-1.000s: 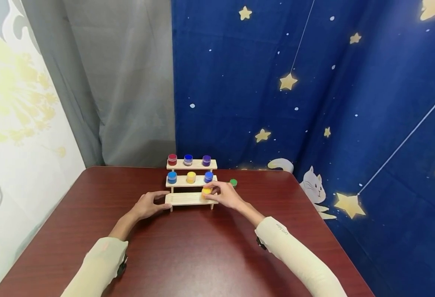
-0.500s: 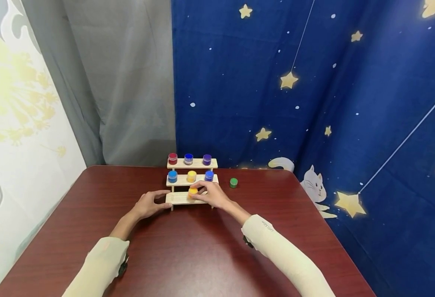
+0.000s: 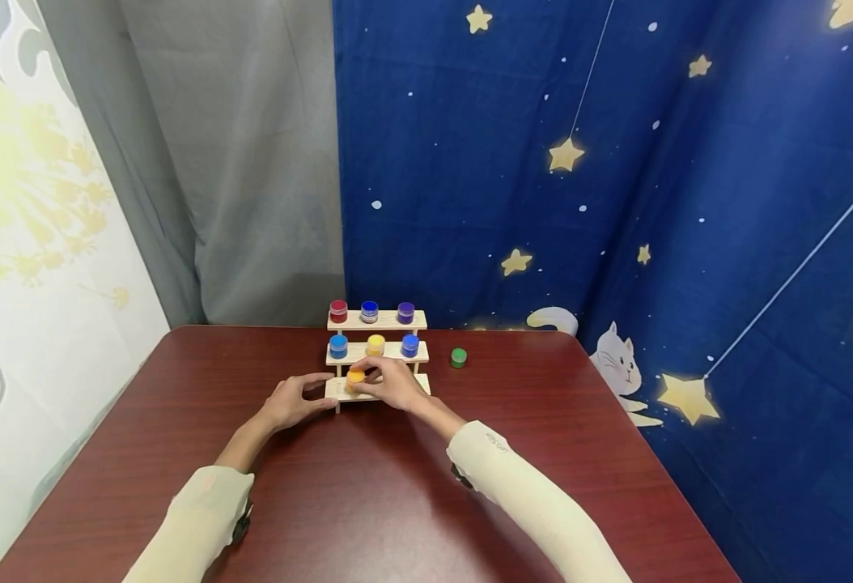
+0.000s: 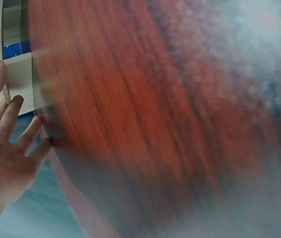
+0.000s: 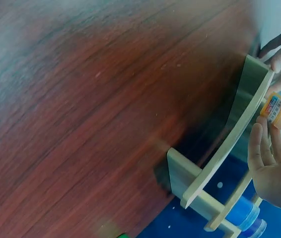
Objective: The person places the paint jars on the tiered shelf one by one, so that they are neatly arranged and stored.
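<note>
A three-step wooden display rack (image 3: 357,357) stands near the back of the table. My left hand (image 3: 288,402) holds the left end of its lowest shelf, thumb at the front corner and index finger behind. Between the thumb and fingers of my right hand (image 3: 397,384) is a small orange-yellow paint pot (image 3: 355,379), over the left part of that shelf. The right wrist view shows a printed label on this paint pot (image 5: 273,110). On the middle shelf are a light blue pot (image 3: 337,346), a yellow pot (image 3: 375,344) and a blue pot (image 3: 409,346).
Red (image 3: 338,311), dark blue (image 3: 370,312) and purple (image 3: 406,312) pots line the top shelf. A green pot (image 3: 459,357) sits on the table (image 3: 368,502) to the rack's right. Behind the table's far edge hang grey (image 3: 266,202) and starry blue curtains (image 3: 456,202).
My right hand has slid the orange-yellow paint pot leftward along the lowest shelf, from its right end to near its left end. The left hand has stayed at the rack's left end.
</note>
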Demonstrator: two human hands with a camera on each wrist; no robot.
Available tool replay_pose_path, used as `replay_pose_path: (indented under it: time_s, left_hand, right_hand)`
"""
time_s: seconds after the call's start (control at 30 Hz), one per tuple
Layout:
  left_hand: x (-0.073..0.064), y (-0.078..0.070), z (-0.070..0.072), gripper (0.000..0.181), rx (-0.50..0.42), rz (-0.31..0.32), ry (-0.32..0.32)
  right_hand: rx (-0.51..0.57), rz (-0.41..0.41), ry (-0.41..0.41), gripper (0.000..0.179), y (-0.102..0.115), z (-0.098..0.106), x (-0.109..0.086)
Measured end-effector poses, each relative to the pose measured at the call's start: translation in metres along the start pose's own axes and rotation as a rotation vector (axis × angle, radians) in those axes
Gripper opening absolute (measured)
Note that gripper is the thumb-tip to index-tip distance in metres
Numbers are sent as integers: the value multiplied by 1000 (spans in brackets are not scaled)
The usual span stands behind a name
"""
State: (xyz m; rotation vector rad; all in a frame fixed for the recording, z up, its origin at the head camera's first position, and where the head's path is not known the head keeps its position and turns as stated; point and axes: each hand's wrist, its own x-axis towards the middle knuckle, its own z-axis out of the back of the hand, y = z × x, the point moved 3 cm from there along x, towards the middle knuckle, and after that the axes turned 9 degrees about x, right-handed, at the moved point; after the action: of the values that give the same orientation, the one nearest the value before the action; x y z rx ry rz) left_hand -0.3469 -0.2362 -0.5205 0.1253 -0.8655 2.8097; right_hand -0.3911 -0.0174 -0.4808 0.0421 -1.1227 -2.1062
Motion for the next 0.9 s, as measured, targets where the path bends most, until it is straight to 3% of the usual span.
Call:
replay_pose_path:
  time_s: [0.4,0.9]
  left_hand:
    - [-2,-2,1,62,-1,19,9]
    - [-2,-2,1,63,-7,25,17]
  right_hand:
    - [-38,-1,4,30,0,-13,4]
    - [-11,45,13,36,-1,-10,0]
